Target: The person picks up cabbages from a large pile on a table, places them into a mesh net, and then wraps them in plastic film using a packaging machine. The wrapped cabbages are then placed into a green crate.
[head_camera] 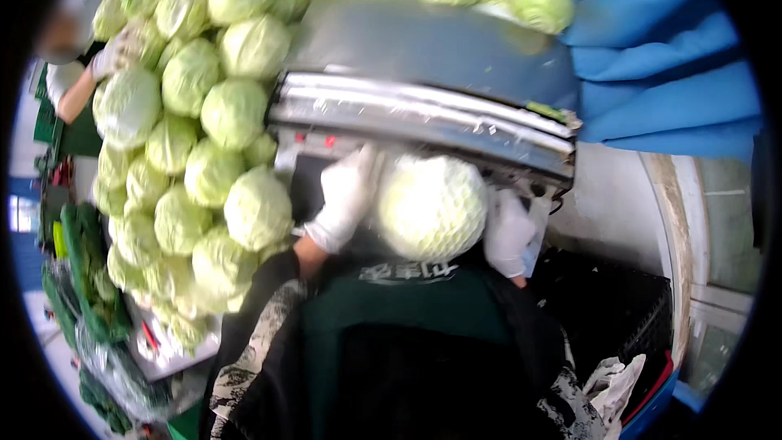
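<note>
A pale green cabbage with a white honeycomb-like surface, seemingly a foam net or bubble wrap, is right in front of my body. On its left is my left hand in a white glove, blurred, its fingers pointing up beside the cabbage. My right hand, gloved in white too, is at the cabbage's right side, its fingers partly hidden. Whether either hand grips the covering is unclear. Just beyond the cabbage stands a film-wrapping machine with shiny metal rollers and a dark top cover.
Many bare cabbages are heaped at the left and behind the machine. A co-worker's gloved hand touches the heap. Blue sheeting hangs at the right, above a black crate. Bagged green vegetables lie at the far left.
</note>
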